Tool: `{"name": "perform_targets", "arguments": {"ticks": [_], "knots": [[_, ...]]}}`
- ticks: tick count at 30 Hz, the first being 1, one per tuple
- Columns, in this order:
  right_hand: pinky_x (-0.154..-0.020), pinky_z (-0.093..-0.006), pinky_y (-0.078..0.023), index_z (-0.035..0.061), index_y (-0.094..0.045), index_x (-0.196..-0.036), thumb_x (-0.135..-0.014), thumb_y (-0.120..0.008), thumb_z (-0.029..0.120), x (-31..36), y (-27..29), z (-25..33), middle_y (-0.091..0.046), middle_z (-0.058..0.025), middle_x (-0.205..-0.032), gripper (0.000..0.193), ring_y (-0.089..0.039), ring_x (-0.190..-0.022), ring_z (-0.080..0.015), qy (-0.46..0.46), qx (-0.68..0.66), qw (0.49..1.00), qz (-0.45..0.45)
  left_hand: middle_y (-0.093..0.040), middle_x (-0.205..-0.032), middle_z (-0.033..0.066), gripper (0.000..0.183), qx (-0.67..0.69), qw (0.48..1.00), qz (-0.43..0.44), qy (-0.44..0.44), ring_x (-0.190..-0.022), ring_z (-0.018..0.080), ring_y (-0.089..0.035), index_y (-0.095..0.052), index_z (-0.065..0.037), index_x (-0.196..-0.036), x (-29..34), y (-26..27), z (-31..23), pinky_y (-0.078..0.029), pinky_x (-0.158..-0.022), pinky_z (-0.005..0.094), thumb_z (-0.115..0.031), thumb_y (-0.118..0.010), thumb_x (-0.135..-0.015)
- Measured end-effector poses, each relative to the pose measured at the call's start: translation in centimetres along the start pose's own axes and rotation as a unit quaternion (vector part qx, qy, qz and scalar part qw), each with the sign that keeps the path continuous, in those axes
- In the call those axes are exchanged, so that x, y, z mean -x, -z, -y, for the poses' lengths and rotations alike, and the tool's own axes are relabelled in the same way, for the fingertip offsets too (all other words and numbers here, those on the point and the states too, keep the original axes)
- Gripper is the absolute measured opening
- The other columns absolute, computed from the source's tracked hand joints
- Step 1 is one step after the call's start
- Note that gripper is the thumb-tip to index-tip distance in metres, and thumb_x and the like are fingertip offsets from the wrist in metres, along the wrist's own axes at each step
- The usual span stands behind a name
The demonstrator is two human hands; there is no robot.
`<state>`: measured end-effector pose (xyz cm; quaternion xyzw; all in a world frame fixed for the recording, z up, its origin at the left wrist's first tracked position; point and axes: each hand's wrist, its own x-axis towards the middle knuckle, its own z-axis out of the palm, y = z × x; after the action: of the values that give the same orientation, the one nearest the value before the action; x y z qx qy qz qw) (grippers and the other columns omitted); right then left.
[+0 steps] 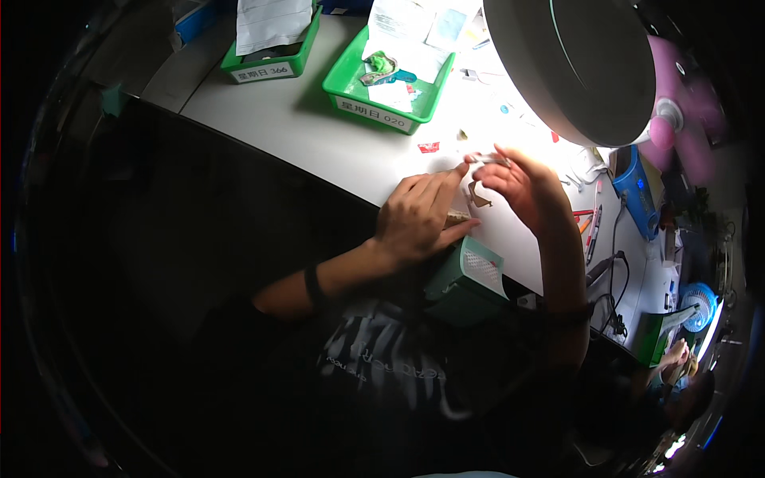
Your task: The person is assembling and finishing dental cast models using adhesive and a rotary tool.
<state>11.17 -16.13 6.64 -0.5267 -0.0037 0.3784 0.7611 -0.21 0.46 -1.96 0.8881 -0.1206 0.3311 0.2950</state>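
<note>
The right hand [524, 190] pinches a small, slim white piece [488, 159] above the worktop [271, 118], near its front edge. Just beside it, the left hand [416, 213] curves over a beige piece [457, 217]; I cannot tell whether it grips. 1 brown scrap [480, 196] lies between the 2 hands. A teal basket [450, 277] is at the front edge; a green tray [441, 86] stands farther back.

Right hand [522, 187]: raised above the desk [279, 119], small pale piece [488, 159] at the fingertips.
Left hand [414, 211]: fingertips just beside that piece, contact unclear.
Green tray [437, 93]: beyond the hands, holding papers.
Teal bin [458, 291]: at the desk edge.
Lamp [578, 72]: above, toward the right.
</note>
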Motion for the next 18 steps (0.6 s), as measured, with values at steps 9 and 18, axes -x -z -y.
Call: {"name": "perform_targets", "arguments": {"ticks": [9,18], "knots": [[-0.086,-0.0263,-0.05,0.0033,-0.054,-0.14,-0.1,-0.059,0.035,-5.8,-0.9,0.1,-0.067,-0.0103,-0.123,0.051,-0.06,-0.096,-0.0117,0.151,0.278,0.947,0.06,-0.067,-0.119,0.0128,0.087,0.006,1.0,0.022,0.011,-0.101,0.0272,-0.066,-0.044,0.002,-0.142,0.2,-0.9,0.3,-0.048,-0.092,0.0394,-0.043,-0.081,-0.078],[-0.073,-0.0325,-0.053,0.0061,-0.069,-0.115,-0.091,-0.069,0.017,4.6,1.6,-4.7,-0.07,-0.0137,-0.101,0.027,-0.067,-0.078,-0.0222,0.227,0.576,0.781,-0.086,-0.063,-0.12,0.0213,0.075,0.169,0.953,0.217,0.125,-0.113,0.0351,-0.062,-0.05,0.004,-0.132,-1.2,1.8,2.4,-0.049,-0.097,0.0424,-0.027,-0.087,-0.075]]}}
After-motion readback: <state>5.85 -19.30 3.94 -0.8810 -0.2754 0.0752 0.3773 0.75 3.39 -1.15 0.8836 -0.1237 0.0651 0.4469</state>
